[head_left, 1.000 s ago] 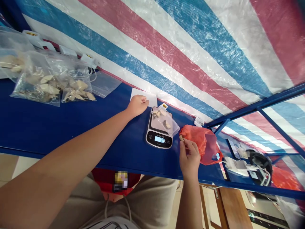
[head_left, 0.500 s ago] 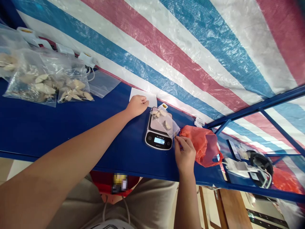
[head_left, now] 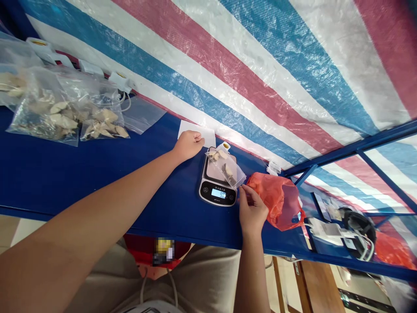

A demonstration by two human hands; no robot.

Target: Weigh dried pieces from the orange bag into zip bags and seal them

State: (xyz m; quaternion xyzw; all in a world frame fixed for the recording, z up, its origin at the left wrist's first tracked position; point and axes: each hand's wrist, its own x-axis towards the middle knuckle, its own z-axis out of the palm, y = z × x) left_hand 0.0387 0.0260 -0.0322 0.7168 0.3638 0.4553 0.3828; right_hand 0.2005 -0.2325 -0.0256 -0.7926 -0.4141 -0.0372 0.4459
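On your one table (head_left: 97,174): three filled bags (head_left: 48,117) far left, one red bag (head_left: 280,200) beside one scale (head_left: 217,191), one clear bag (head_left: 228,167) lying on the scale. Your left hand (head_left: 188,144) rests fisted on one paper (head_left: 208,135); your right hand (head_left: 252,211) pinches the clear bag's edge.

The right hand (head_left: 250,211) now sits a little further left along the desk's front edge, closer to the scale (head_left: 217,192) than to the red bag (head_left: 278,198). The small pale piece pinched 1 second ago no longer shows in its fingers (head_left: 243,191), which now touch the open end of the clear bag (head_left: 228,167).
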